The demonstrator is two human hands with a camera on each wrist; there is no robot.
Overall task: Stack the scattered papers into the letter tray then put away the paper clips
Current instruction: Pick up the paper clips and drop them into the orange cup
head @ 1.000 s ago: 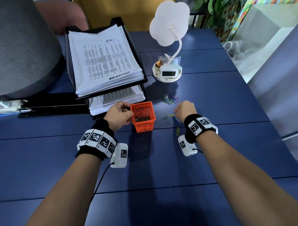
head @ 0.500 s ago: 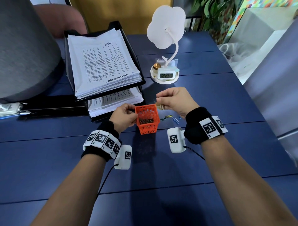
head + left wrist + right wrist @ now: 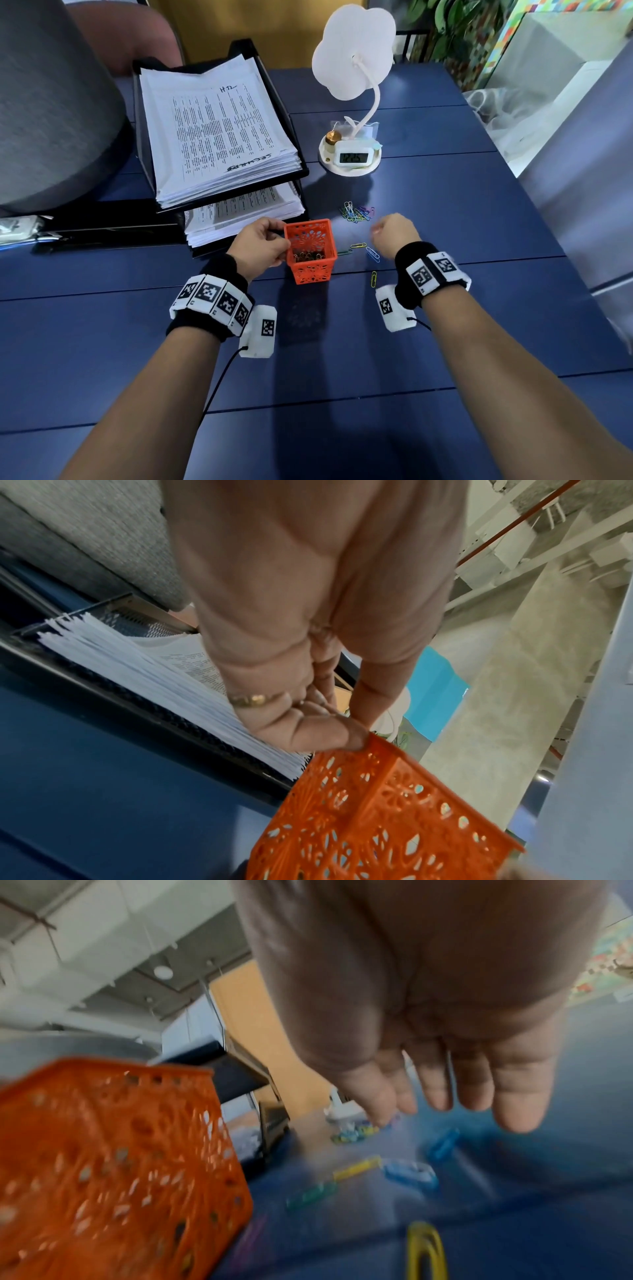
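Note:
An orange perforated basket (image 3: 310, 253) stands on the blue table with several paper clips inside. My left hand (image 3: 278, 240) grips its left rim, thumb and fingers pinching the edge (image 3: 356, 741). My right hand (image 3: 380, 233) hovers to the right of the basket, above loose clips. Its fingers (image 3: 472, 1088) are relaxed and hold nothing. A pile of coloured clips (image 3: 356, 212) lies just beyond it. Single clips lie nearer: a yellow one (image 3: 358, 245), a blue one (image 3: 372, 254) and another yellow one (image 3: 373, 278). The black letter tray (image 3: 274, 92) holds thick stacks of printed paper (image 3: 219, 130) on two levels.
A white cloud-shaped lamp with a small digital clock (image 3: 352, 157) stands behind the clip pile. A large grey rounded object (image 3: 51, 102) fills the far left. A pale grey wall (image 3: 589, 178) borders the table on the right. The near half of the table (image 3: 342, 377) is bare.
Half a second ago my right hand was over the basket rim with clips pinched. It has moved back right over the loose clips, empty. My left hand keeps its hold on the basket.

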